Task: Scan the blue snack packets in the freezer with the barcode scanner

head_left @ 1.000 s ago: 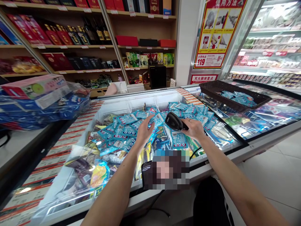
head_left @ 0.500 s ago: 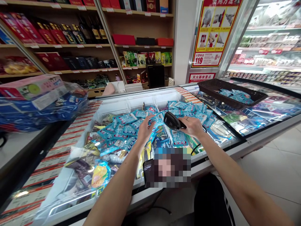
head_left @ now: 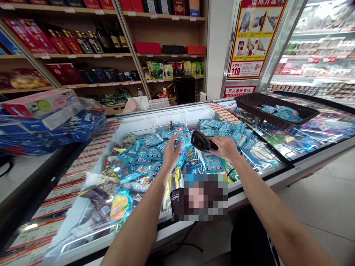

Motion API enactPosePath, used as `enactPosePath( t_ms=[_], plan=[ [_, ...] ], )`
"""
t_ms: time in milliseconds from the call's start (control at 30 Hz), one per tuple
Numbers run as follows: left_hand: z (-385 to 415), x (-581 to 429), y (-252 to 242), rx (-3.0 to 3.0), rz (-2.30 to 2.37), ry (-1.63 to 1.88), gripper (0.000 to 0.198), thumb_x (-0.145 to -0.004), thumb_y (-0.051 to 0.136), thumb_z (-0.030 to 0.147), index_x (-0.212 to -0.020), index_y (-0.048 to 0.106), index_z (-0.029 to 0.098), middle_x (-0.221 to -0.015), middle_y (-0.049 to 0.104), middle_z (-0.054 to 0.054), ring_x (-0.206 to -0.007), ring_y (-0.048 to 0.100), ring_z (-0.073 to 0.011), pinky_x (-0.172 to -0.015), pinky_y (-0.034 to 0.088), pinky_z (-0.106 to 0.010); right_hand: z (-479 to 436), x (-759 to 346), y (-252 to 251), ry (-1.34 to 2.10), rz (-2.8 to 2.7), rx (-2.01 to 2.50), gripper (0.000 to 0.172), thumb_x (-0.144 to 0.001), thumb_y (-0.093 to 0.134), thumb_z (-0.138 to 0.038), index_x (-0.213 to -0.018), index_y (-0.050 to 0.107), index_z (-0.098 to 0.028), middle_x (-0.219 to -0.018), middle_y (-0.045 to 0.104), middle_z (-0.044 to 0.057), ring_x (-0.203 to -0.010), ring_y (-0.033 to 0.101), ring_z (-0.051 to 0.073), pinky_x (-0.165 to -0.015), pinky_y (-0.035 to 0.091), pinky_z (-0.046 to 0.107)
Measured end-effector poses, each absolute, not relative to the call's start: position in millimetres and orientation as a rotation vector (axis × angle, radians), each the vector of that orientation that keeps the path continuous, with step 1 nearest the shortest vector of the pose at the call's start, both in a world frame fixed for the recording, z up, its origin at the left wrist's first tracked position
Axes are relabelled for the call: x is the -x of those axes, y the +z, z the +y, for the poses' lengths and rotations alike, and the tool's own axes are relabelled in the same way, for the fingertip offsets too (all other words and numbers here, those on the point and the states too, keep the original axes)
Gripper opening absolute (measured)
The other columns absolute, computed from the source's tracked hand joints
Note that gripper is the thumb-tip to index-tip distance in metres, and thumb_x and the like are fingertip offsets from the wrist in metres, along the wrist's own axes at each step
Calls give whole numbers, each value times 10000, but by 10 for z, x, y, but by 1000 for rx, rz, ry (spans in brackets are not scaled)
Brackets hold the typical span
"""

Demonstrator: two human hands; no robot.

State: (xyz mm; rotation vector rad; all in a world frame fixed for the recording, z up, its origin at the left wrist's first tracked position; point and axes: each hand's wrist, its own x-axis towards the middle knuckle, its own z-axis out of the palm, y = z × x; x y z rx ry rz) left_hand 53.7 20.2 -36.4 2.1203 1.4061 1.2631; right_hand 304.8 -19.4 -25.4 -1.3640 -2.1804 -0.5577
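Observation:
My right hand [head_left: 224,148] is wrapped round the handle of a black handheld scanner [head_left: 200,141], whose head points left. Just left of it, my left hand [head_left: 172,149] pinches a blue packet [head_left: 185,140] with a white barcode label, and the scanner head is close to that label. Below both hands, a chest freezer [head_left: 135,119] holds many similar blue packets [head_left: 142,152] in loose piles, split by a white wire divider [head_left: 199,158]. A single blue packet [head_left: 213,162] lies flat below the scanner.
A dark basket [head_left: 305,117] with blue packets rests on the freezer at the right. Plastic-wrapped blue packs [head_left: 55,129] under a pink box [head_left: 41,103] are at the left. A phone [head_left: 176,203] with a blurred area is at the front edge.
The whole view has shifted slightly. The scanner has moved a little left, closer to the packet in my left hand.

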Motion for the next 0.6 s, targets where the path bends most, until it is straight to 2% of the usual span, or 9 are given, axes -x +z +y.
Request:
enactPosePath(
  t_ms=[300,600],
  plan=[
    [206,-555,-361,-2123,1401,1259,354,-866,417,351,-1194,494,243,-725,537,14,-516,380,-81,-568,342,-229,-205,-3030,-302,-527,-2227,1281,350,-786,575,-388,-1083,581,-203,-860,660,39,-779,600,174,-643,358,257],
    [191,-563,-346,-2138,1420,1289,334,-865,412,320,-1176,504,243,-782,564,-4,-621,459,-110,-609,360,-240,-209,-3014,-314,-517,-2252,1274,356,-769,598,-381,-1077,580,-203,-889,665,47,-805,602,181,-647,359,258]
  ],
)
